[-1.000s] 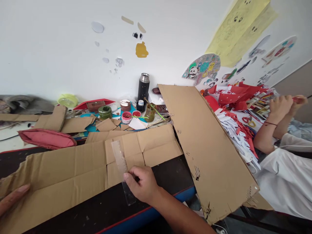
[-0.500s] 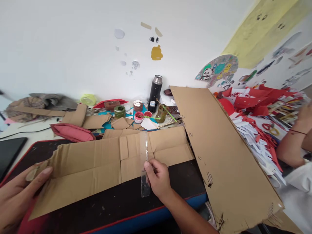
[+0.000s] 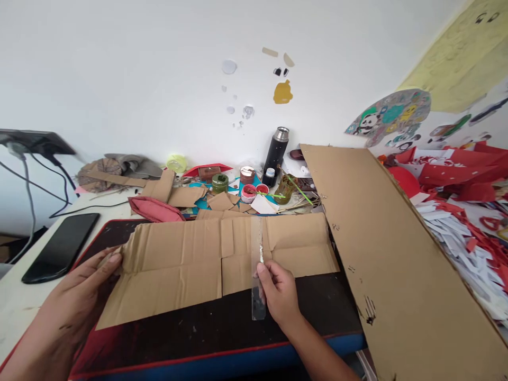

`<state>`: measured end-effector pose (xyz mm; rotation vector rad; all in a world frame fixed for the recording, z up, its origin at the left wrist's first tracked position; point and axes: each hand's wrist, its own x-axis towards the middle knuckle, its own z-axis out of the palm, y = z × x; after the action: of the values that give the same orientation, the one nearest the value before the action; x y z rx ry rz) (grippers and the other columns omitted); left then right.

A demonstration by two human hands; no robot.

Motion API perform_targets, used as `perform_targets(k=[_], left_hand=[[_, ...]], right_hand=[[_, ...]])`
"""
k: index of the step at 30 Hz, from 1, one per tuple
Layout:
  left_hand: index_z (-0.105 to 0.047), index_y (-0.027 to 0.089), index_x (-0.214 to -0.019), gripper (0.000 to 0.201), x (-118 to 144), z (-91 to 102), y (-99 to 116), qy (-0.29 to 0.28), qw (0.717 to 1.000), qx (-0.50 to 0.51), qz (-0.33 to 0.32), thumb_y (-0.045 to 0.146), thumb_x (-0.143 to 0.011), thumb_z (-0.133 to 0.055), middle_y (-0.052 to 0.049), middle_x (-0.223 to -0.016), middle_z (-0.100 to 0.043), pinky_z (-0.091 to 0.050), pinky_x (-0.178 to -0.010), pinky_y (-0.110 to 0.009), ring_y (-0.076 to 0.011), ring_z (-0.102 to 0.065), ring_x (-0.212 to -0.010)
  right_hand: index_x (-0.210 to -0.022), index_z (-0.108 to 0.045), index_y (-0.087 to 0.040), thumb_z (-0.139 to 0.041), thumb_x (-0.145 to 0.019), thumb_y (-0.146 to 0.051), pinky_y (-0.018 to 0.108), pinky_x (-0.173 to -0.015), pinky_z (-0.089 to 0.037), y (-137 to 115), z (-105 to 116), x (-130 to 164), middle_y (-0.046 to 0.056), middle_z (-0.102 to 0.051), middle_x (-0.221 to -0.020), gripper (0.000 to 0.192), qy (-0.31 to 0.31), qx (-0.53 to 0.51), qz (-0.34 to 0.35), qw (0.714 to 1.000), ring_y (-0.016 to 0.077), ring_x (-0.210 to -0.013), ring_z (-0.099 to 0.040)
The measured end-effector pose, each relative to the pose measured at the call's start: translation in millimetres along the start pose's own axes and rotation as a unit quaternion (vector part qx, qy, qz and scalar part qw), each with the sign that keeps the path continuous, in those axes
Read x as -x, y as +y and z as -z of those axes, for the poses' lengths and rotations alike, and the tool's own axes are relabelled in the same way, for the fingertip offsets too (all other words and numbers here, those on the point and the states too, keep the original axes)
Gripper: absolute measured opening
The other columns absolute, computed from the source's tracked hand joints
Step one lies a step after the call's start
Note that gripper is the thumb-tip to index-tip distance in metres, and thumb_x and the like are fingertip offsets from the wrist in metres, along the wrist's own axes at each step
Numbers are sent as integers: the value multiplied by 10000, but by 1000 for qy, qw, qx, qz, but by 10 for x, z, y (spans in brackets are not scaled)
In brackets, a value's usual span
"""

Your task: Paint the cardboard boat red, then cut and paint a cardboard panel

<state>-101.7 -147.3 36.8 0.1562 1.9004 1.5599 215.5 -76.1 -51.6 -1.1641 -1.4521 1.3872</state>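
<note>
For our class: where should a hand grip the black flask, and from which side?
Probably around the upper body of the black flask, just below its steel top, coming from the front and above: it stands tall and cylindrical, the wall is behind it, and a small pale-capped bottle stands before its base.

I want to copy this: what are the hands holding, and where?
The right hand pinches the clear ruler near its middle; the left hand grips the creased cardboard sheet by its left end.

The left hand (image 3: 77,292) pinches the creased cardboard (image 3: 178,259) while the right hand (image 3: 281,292) holds a clear ruler (image 3: 256,272) across it.
</note>
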Motion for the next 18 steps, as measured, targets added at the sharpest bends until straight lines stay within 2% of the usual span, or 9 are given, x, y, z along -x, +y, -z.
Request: perform_targets(k=[4,8,11,13,15,18], left_hand=[[-844,215,-888,790,-79,31,-25,-2,999,49,3,292,-137,-1076,-29,-762,-840,-574,-460,-177,-231,-787,-704],[-840,202,-899,778,-181,80,-102,-49,995,80,25,147,-157,-1067,-24,-815,-858,-599,-545,-156,-209,-799,-724],[-836,198,-908,726,-191,81,-144,-75,992,97,38,210,-232,-1099,-37,-865,-867,-611,-577,-164,-198,-796,-715],[-832,202,-906,684,-181,70,-157,-77,991,100,34,274,-287,-1113,-37,-862,-864,-606,-575,-164,-193,-791,-712],[-830,204,-908,691,-172,62,-158,-77,993,85,30,258,-277,-1108,-29,-842,-858,-596,-557,-170,-190,-777,-695],[-833,213,-914,719,-158,66,-146,-39,997,59,3,204,-239,-1082,-6,-828,-849,-576,-524,-173,-176,-742,-665]], right_hand=[[-744,-625,-212,-572,-1030,-737,220,-421,-338,-21,-5,-2,-59,-455,-480,600,-1,-2,-1,1000,110,-417,-432],[-738,-624,-213,-575,-1026,-742,227,-425,-348,-37,-4,-5,-48,-477,-488,604,6,-3,-4,1000,115,-424,-444],[-737,-632,-211,-576,-1021,-749,233,-433,-362,-51,2,-8,-42,-490,-488,611,12,6,-3,1000,120,-424,-458],[-739,-640,-210,-581,-1021,-743,235,-439,-374,-56,7,-10,-39,-502,-489,606,14,10,-2,1000,122,-425,-470],[-739,-637,-210,-588,-1025,-729,235,-443,-376,-53,10,-8,-40,-503,-491,595,12,8,-2,1000,122,-427,-474],[-748,-632,-211,-596,-1031,-710,233,-444,-370,-41,9,-4,-48,-491,-497,575,3,-1,-9,1000,118,-428,-462]])
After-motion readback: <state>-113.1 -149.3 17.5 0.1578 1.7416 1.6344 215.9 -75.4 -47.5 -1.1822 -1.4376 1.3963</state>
